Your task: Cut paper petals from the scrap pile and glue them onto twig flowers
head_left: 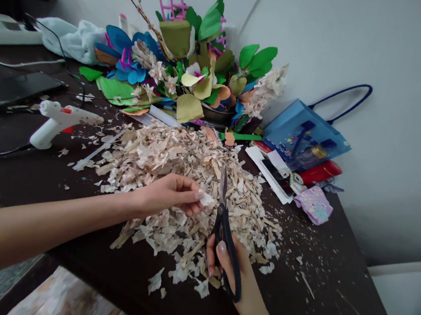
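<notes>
My left hand point(174, 194) pinches a small white scrap point(207, 199), thin and petal-like, between thumb and fingers. In my right hand point(229, 263) are black-handled scissors point(221, 208), gripped by the loops with the blades pointing away from me. The blades look closed and lie just right of the scrap, apart from it or barely beside it. Beneath both hands spreads a wide heap of pale, dry flakes and strips point(172, 155), cream to light brown. A few loose pieces point(156, 280) lie near the table's front edge.
A white glue gun point(54, 124) with a cord rests at left, near a dark tablet-like slab point(18, 88). Colourful artificial flowers and leaves point(198, 73) stand behind the heap. A blue bag point(299, 133) leans on the wall, near a patterned purple cloth point(315, 202).
</notes>
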The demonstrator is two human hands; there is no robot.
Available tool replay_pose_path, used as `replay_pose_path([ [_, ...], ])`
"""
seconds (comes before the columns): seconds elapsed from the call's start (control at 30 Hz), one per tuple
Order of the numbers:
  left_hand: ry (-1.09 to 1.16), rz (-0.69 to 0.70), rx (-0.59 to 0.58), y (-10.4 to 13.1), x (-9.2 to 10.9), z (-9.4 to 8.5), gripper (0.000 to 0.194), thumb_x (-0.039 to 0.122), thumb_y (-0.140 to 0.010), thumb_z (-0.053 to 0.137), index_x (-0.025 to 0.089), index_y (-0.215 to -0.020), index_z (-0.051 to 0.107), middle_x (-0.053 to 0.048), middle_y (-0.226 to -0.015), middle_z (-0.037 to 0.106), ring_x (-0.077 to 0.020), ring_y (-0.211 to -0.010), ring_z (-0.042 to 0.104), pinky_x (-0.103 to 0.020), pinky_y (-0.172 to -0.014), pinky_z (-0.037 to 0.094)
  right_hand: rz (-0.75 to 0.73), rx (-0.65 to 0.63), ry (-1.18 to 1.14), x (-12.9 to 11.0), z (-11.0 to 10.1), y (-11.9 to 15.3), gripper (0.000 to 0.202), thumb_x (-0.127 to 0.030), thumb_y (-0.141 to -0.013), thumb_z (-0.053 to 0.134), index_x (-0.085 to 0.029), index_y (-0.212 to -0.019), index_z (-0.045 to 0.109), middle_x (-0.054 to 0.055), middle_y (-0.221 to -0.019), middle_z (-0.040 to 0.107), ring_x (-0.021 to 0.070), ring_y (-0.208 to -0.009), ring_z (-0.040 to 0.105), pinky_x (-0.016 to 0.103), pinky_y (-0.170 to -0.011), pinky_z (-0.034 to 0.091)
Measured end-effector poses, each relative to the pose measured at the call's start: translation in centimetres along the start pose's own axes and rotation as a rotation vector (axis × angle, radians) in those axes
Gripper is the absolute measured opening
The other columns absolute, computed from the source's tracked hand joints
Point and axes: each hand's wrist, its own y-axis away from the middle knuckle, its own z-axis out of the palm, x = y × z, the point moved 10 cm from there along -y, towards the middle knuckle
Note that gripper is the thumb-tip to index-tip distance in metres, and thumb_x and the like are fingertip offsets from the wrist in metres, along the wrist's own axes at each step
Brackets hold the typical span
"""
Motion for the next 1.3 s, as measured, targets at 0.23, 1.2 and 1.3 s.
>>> replay_pose_path([
  [0.23, 0.14, 0.134, 0.173, -0.1, 1.5, -2.1, 0.021, 0.031, -0.081, 0.067, 0.011, -0.076, 0.06, -0.007, -0.08, 0.07, -0.011, -0.068, 0.065, -0.023, -0.066, 0.05, 0.036, -0.039, 0.028, 0.4, 0.6, 0.1, 0.037, -0.055, -0.084, 0.055, -0.019, -0.079, 0.047, -0.006, -0.058, 0.041, 0.0088, -0.048, 0.039, 0.023, -0.048, 0.036],
  [1.2, 0.205, 0.143, 0.207, 0.1, 1.2, -1.8, 0.023, 0.029, -0.079, 0.07, 0.013, -0.077, 0.054, -0.005, -0.078, 0.068, -0.0123, -0.076, 0.065, -0.027, -0.075, 0.05, 0.096, -0.086, 0.106, 1.4, 1.3, 0.2, 0.038, -0.056, -0.084, 0.052, -0.02, -0.076, 0.044, -0.005, -0.058, 0.04, 0.0091, -0.049, 0.037, 0.023, -0.046, 0.033],
  [1.3, 0.204, 0.144, 0.198, 0.1, 1.2, -1.8, 0.023, 0.029, -0.079, 0.07, 0.013, -0.078, 0.053, -0.005, -0.08, 0.068, -0.0122, -0.076, 0.065, -0.026, -0.076, 0.05, 0.108, -0.096, 0.099, 1.5, 1.2, 0.2, 0.038, -0.056, -0.084, 0.052, -0.02, -0.078, 0.044, -0.005, -0.06, 0.04, 0.0089, -0.049, 0.037, 0.023, -0.047, 0.036],
])
